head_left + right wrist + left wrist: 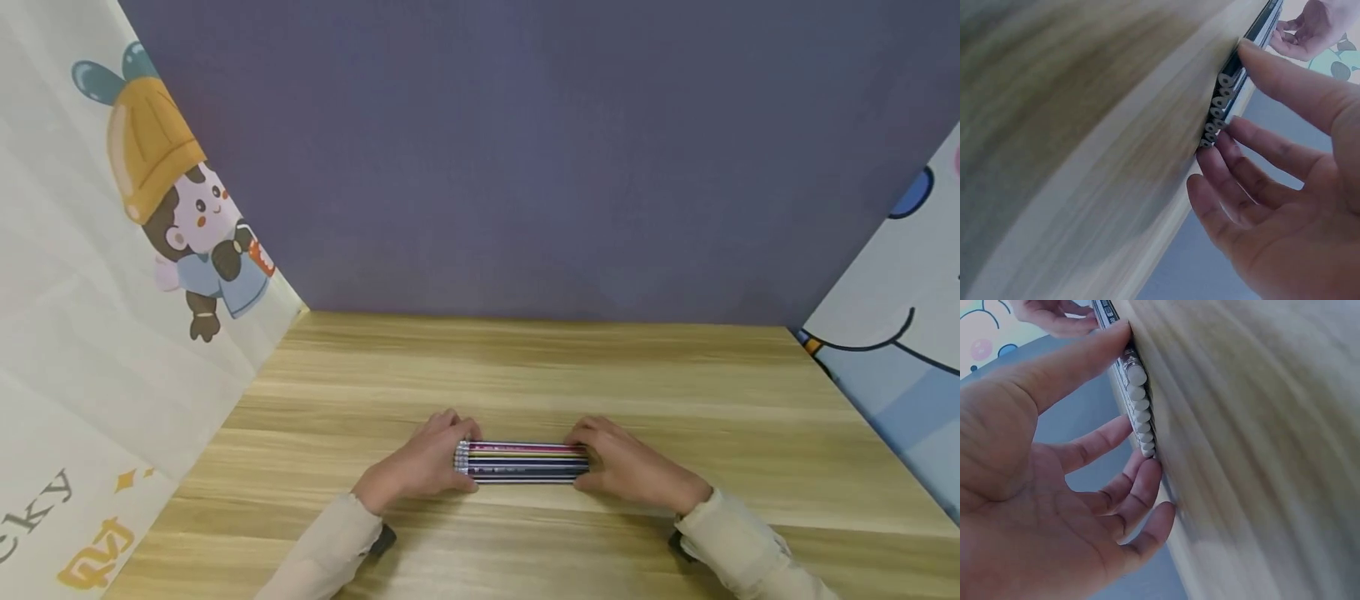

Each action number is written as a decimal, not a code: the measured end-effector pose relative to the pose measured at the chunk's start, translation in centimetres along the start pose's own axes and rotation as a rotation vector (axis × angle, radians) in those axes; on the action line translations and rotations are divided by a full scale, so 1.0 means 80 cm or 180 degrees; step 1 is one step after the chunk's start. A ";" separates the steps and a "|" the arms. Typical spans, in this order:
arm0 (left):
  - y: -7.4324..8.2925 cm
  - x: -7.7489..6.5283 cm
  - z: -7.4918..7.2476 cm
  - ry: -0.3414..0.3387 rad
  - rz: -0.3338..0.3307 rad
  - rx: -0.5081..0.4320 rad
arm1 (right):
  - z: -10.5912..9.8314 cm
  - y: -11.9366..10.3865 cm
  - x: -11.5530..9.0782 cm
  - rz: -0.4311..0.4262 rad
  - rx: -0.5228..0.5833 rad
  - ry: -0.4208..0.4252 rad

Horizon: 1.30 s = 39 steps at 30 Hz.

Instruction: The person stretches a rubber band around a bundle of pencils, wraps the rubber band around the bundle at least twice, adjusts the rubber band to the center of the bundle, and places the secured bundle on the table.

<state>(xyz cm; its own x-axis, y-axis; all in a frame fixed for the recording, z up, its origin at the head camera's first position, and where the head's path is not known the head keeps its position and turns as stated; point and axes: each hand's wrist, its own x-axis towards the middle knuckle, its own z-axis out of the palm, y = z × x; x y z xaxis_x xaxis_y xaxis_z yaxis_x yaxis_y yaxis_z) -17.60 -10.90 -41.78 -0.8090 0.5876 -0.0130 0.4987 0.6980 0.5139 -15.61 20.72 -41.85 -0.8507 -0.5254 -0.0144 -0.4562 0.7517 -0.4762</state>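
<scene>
L hand (420,463) & R hand (632,463) pinch pencils (525,462) at opp. ends on tbl (540,375).

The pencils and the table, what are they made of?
Pencils: probably wood with a smooth, striped coating, since the ends show pale rings around darker centres. Their white tips look like dull rubber; the silvery bands look like metal. Table: wood or a printed wood-look surface, since streaky grain runs across it.

Left grip (1038,487) — pinching pencils (1137,392), white ends (1142,417)

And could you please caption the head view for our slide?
Left hand and right hand grip opposite ends of pencils on a table.
</scene>
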 end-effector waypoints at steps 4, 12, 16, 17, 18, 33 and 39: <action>0.002 0.001 0.003 -0.0024 -0.0006 0.0055 | 0.002 -0.001 0.007 -0.0051 0.0113 -0.0098; 0.008 0.006 0.010 -0.0066 0.0050 0.0118 | 0.008 -0.006 0.019 -0.0146 0.0173 -0.0128; 0.011 0.009 0.012 -0.0072 0.0139 0.0172 | 0.010 -0.009 0.024 -0.0194 0.0292 -0.0161; 0.012 0.010 0.013 -0.0067 0.0176 0.0186 | 0.011 -0.009 0.025 -0.0202 0.0332 -0.0171; 0.013 0.011 0.013 -0.0058 0.0211 0.0213 | 0.011 -0.010 0.026 -0.0214 0.0373 -0.0188; 0.034 0.007 0.016 -0.0268 0.0363 0.0533 | 0.014 -0.020 0.025 -0.0385 0.0305 -0.0297; 0.039 0.000 0.009 -0.0347 0.0495 0.0449 | 0.008 -0.018 0.024 -0.0552 0.0467 -0.0460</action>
<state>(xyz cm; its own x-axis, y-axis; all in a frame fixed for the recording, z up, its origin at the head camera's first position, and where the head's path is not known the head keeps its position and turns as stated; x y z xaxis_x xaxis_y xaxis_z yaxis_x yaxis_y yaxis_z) -15.85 -8.42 -40.77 -0.6845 0.7279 -0.0394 0.6595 0.6414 0.3921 -16.42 18.31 -41.77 -0.7122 -0.7007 -0.0419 -0.5402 0.5852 -0.6047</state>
